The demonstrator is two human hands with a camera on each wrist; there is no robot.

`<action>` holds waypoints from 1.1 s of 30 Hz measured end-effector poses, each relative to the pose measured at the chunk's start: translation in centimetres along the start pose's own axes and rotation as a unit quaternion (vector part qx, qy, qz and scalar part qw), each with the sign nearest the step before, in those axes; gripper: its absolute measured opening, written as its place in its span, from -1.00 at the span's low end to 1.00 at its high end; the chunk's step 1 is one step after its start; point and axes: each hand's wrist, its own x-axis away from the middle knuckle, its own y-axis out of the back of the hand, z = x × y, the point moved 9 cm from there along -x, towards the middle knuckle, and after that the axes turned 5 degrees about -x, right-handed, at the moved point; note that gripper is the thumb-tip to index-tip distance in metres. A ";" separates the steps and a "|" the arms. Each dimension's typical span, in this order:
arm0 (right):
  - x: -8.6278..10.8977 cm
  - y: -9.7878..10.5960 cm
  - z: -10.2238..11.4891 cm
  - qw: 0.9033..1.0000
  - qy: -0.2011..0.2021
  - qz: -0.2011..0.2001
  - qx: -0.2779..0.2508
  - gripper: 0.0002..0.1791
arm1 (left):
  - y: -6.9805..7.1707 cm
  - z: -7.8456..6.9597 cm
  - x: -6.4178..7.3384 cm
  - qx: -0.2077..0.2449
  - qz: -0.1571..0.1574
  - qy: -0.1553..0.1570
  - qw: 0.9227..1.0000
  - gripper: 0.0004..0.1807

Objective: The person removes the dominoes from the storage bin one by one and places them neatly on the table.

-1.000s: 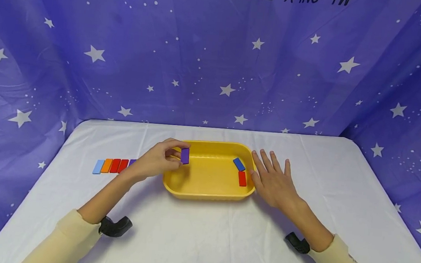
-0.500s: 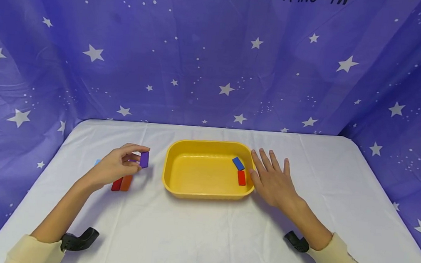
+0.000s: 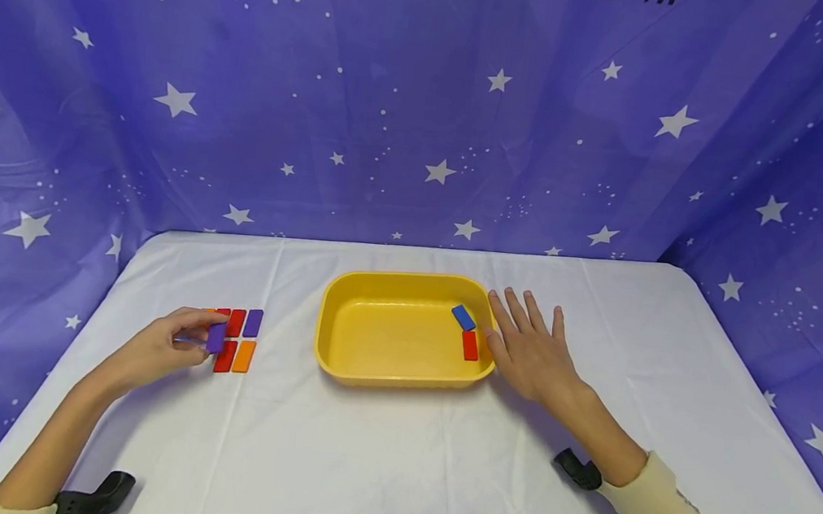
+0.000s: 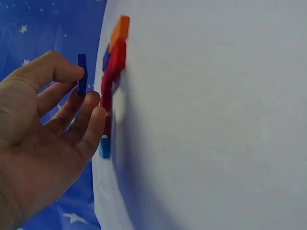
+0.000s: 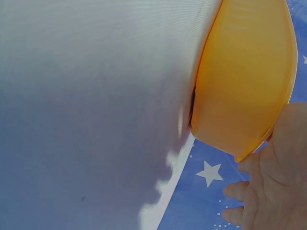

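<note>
My left hand (image 3: 157, 351) pinches a purple domino (image 3: 217, 337) between thumb and fingertips, over the left part of the table. Two rows of dominoes lie there, partly hidden behind the hand. The far row shows a red domino (image 3: 235, 322) and a purple one at its right end. In the near row, another red domino (image 3: 224, 356) sits beside an orange domino (image 3: 244, 356). My right hand (image 3: 536, 358) has its fingers spread and straight, with fingertips right at the right rim of the yellow bin (image 3: 400, 382).
Inside the bin, toward its right end, lie a blue domino (image 3: 463, 318) and a red domino (image 3: 471, 346). A white cloth covers the table (image 3: 364, 465). Behind it hangs a purple curtain (image 3: 366, 106) with white stars.
My left hand has carried the purple domino from over the bin's left end leftward to the domino rows. My right hand has stayed by the bin's rim.
</note>
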 end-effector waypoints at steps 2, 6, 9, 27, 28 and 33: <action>0.0 0.0 0.0 1.000 -0.001 0.000 0.000 -0.29 | 0.0 0.4 0.4 -0.015 -0.002 -0.005 1.000 -0.48; 0.0 -0.1 0.0 1.000 0.001 0.000 0.005 -0.29 | 0.1 1.2 0.9 -0.033 -0.006 -0.002 0.999 -0.46; 0.0 -0.1 0.0 1.000 0.002 -0.001 0.007 -0.29 | 0.2 1.5 1.1 -0.032 -0.010 -0.005 0.999 -0.45; 0.0 -0.1 -0.1 1.000 0.002 -0.003 0.009 -0.29 | 0.0 1.6 1.4 -0.013 -0.019 -0.037 0.999 -0.45; 0.0 -0.1 -0.1 1.000 0.002 -0.003 0.011 -0.29 | -0.1 1.7 1.4 -0.012 -0.018 -0.036 0.999 -0.45; 0.0 -0.1 -0.1 1.000 0.000 -0.001 0.016 -0.29 | 0.0 1.7 1.4 -0.023 -0.022 -0.030 0.999 -0.45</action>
